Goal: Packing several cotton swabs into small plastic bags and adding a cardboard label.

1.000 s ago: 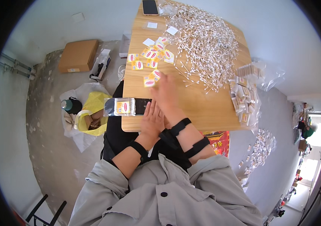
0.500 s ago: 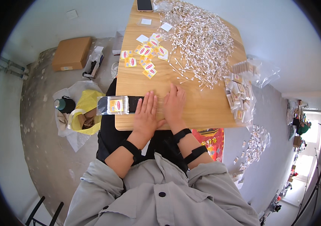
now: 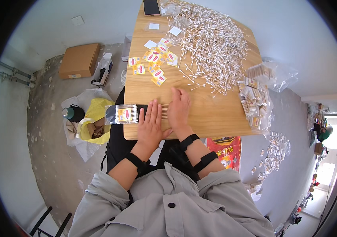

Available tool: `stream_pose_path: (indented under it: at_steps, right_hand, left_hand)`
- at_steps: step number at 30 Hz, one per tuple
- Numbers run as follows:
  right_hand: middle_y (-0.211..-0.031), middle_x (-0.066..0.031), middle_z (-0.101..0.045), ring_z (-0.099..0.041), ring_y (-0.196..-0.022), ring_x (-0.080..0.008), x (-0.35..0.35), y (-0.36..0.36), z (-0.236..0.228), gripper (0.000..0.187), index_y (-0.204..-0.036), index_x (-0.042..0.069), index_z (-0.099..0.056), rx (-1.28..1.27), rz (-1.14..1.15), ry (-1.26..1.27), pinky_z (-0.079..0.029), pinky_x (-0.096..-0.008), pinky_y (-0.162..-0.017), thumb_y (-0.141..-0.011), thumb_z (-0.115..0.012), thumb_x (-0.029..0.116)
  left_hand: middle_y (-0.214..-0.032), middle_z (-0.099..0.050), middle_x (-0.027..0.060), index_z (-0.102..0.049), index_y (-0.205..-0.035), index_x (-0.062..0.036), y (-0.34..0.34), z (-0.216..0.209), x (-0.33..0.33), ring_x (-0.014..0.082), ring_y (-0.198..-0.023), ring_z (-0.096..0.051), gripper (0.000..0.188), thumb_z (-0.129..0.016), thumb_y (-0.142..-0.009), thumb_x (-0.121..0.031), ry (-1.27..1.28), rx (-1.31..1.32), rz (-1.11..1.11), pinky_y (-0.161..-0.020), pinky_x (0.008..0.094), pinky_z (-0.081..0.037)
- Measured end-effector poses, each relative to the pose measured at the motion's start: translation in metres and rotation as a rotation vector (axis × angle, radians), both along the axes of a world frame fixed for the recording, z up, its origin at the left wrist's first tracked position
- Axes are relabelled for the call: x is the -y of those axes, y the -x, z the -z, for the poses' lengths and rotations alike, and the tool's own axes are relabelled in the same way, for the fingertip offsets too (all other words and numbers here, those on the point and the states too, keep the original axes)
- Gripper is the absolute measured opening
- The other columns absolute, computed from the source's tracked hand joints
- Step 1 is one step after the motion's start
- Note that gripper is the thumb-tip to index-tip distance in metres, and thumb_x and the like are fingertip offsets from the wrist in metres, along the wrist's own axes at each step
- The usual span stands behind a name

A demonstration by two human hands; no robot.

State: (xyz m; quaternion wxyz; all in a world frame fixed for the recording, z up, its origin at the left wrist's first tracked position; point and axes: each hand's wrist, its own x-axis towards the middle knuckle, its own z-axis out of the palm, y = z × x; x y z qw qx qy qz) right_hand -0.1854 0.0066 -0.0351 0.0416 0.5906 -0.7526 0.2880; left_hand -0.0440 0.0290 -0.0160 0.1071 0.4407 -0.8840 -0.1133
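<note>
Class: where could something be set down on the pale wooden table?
The widest bare patch of table lies between the right hand, the heap of white cotton swabs and the clear plastic bag of packets. A smaller one separates the square yellow and white cards from the left hand. Swabs and cards crowd the far side.

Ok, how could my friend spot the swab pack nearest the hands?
Find the wooden table and its left edge. Across that edge, beside the left hand, lies the swab pack, with a yellow card. Unlike the packs heaped at right, it lies alone.
</note>
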Motion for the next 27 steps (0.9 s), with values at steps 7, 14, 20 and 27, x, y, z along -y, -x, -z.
stream_pose_path:
  at_steps: [7, 14, 20, 27]
  right_hand:
    - [-0.121, -0.0150, -0.051, -0.047, -0.116, -0.0335, 0.002, -0.003, 0.000, 0.045, -0.126, 0.004, -0.054, 0.058, 0.019, -0.031, -0.037, -0.0444, -0.099, -0.081, -0.051, -0.001]
    - [-0.121, -0.0137, -0.051, -0.047, -0.115, -0.0325, 0.003, -0.008, 0.001, 0.043, -0.125, 0.006, -0.056, 0.006, 0.001, -0.036, -0.035, -0.0432, -0.098, -0.082, -0.053, 0.002]
    - [-0.120, -0.0137, -0.051, -0.047, -0.114, -0.0330, 0.002, -0.007, -0.003, 0.042, -0.123, 0.006, -0.056, 0.014, -0.010, -0.018, -0.036, -0.0438, -0.097, -0.081, -0.052, 0.001]
    - [-0.119, -0.0139, -0.051, -0.047, -0.115, -0.0332, 0.002, -0.010, -0.003, 0.042, -0.123, 0.005, -0.055, 0.007, -0.017, -0.026, -0.035, -0.0437, -0.099, -0.082, -0.050, 0.000]
  left_hand:
    - [-0.158, -0.024, 0.0138, -0.029, -0.148, 0.0009, -0.004, 0.000, 0.003, 0.0238, -0.148, -0.019, 0.100, -0.058, -0.079, -0.065, 0.034, 0.067, 0.027, -0.119, 0.0473, -0.012]
    - [-0.157, -0.025, 0.0148, -0.031, -0.148, 0.0010, -0.011, -0.002, 0.000, 0.0254, -0.147, -0.021, 0.099, -0.068, -0.076, -0.055, -0.018, -0.012, 0.007, -0.119, 0.0482, -0.013]
    - [-0.155, -0.029, 0.0157, -0.034, -0.146, 0.0008, -0.008, -0.016, 0.005, 0.0270, -0.147, -0.022, 0.077, -0.064, -0.083, -0.031, 0.038, 0.095, -0.005, -0.118, 0.0501, -0.014]
    - [-0.152, -0.034, 0.0161, -0.037, -0.144, -0.0005, -0.015, 0.001, 0.014, 0.0280, -0.145, -0.026, 0.069, -0.063, -0.082, -0.017, 0.159, 0.094, 0.047, -0.117, 0.0533, -0.016]
